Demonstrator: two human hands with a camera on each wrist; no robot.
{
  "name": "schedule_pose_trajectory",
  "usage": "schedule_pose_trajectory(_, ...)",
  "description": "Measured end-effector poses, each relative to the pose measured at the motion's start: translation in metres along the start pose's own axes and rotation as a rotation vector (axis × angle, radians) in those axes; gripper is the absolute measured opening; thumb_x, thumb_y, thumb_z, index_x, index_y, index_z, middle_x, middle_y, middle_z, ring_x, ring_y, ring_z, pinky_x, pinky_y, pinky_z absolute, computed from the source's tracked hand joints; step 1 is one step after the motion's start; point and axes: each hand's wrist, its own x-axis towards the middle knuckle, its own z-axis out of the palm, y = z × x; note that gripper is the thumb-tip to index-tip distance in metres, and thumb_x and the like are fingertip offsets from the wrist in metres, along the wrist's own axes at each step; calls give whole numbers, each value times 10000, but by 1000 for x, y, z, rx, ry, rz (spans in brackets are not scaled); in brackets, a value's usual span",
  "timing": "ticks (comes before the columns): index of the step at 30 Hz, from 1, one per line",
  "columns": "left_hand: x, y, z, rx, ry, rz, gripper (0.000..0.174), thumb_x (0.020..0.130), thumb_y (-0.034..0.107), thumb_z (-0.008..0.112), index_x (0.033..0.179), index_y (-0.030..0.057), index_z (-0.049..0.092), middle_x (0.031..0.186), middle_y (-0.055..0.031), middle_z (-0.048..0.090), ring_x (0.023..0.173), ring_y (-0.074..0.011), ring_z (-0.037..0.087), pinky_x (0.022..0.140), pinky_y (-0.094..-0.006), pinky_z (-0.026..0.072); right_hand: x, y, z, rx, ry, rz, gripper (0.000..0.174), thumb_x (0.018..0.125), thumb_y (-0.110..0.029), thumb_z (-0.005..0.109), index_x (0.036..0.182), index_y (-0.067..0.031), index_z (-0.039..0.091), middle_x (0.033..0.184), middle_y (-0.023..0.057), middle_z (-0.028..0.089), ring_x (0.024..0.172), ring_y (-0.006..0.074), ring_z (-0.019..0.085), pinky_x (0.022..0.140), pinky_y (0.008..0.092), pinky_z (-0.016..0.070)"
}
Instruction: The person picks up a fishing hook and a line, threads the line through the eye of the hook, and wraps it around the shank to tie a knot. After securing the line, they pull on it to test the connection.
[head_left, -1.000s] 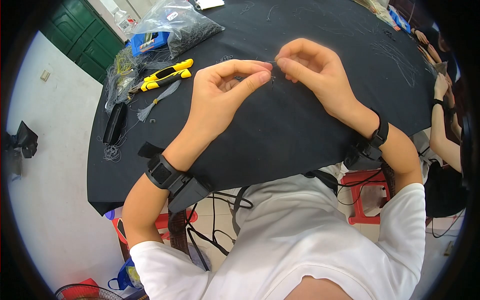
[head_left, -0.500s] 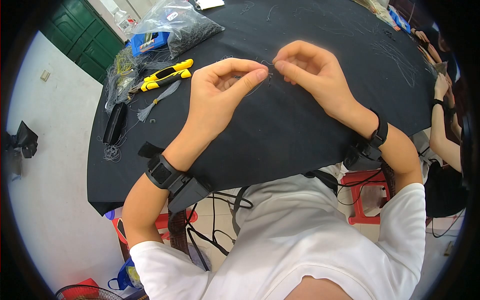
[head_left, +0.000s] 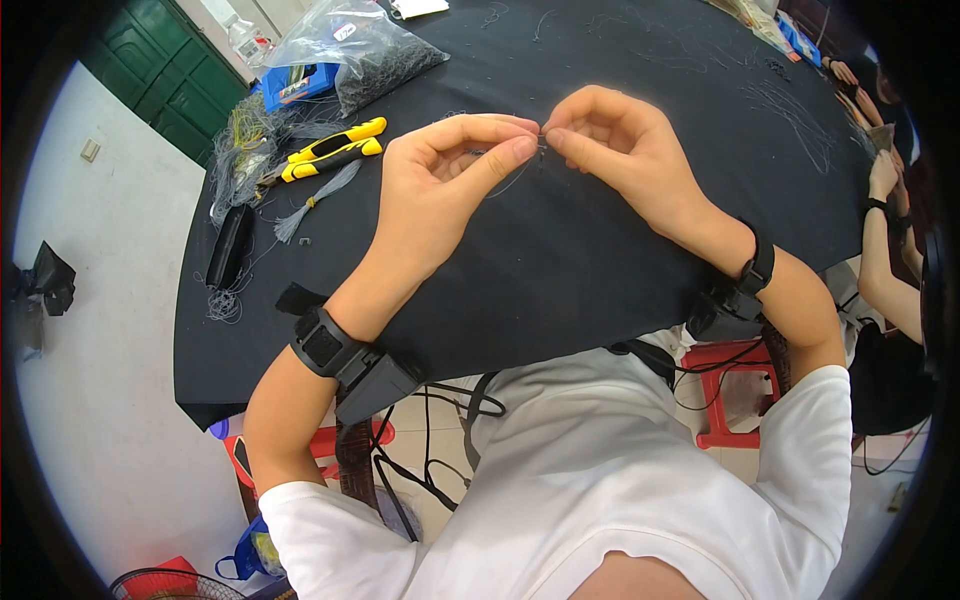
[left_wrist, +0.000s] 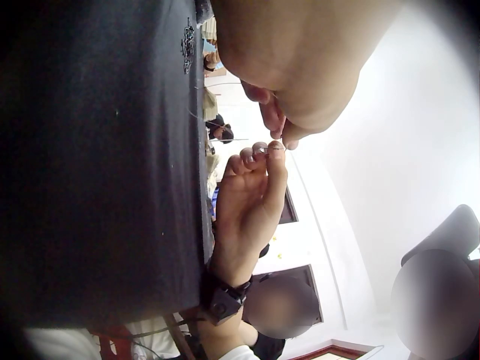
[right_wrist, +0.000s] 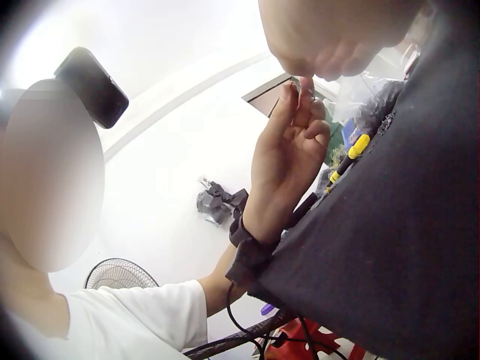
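My left hand (head_left: 440,185) is raised over the black table, thumb and index finger pinching a thin grey line (head_left: 512,184) close to its end. A loose part of the line curves down below those fingertips, beside a tiny dark piece (head_left: 541,154). Opposite it, my right hand (head_left: 640,150) pinches the same line between thumb and index finger, its tips almost meeting the left ones. Seen from the left wrist, a short bit of line (left_wrist: 277,148) shows at the right fingertips. The fingers hide most of what is held.
Yellow-and-black pliers (head_left: 335,150) lie left of my hands, near a tied bundle of line (head_left: 318,203) and a black case (head_left: 231,248). Farther back stand a plastic bag (head_left: 385,70) of small dark pieces and a blue box (head_left: 300,87). Other people's hands (head_left: 882,170) work at the right edge.
The hands were slightly apart with line between them; half a second ago it bowed in a small loop. Now the right fingertips have come down and in against the left ones.
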Motion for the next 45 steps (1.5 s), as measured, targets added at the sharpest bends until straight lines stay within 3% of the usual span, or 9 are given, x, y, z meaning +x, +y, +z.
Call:
schedule_pose_trajectory(22, 0, -1, -2, 25, -1, -25, 141, 812, 68, 646, 931, -6, 663, 984, -87, 645, 910, -124, 589, 839, -245, 438, -1, -1, 2, -11, -8, 28, 159, 849, -131, 612, 930, 4, 590, 775, -27, 569, 691, 3, 510, 609, 141, 406)
schedule_pose_trajectory(37, -1, 1, -2, 50, -46, -90, 156, 820, 87, 645, 938, -15, 654, 900, -65, 650, 853, -100, 595, 768, -215, 446, -1, -1, 0, -18, 21, -1, 147, 854, -129, 602, 921, 0, 582, 778, -15, 577, 692, 8, 517, 613, 149, 408)
schedule_pose_trajectory(45, 0, 0, -1, 57, 57, -34, 148, 807, 73, 658, 928, -12, 652, 919, -74, 648, 860, -114, 598, 790, -222, 449, -1, 0, 0, -27, 12, 7, 148, 852, -139, 607, 914, -7, 586, 764, -30, 565, 677, -1, 505, 597, 144, 401)
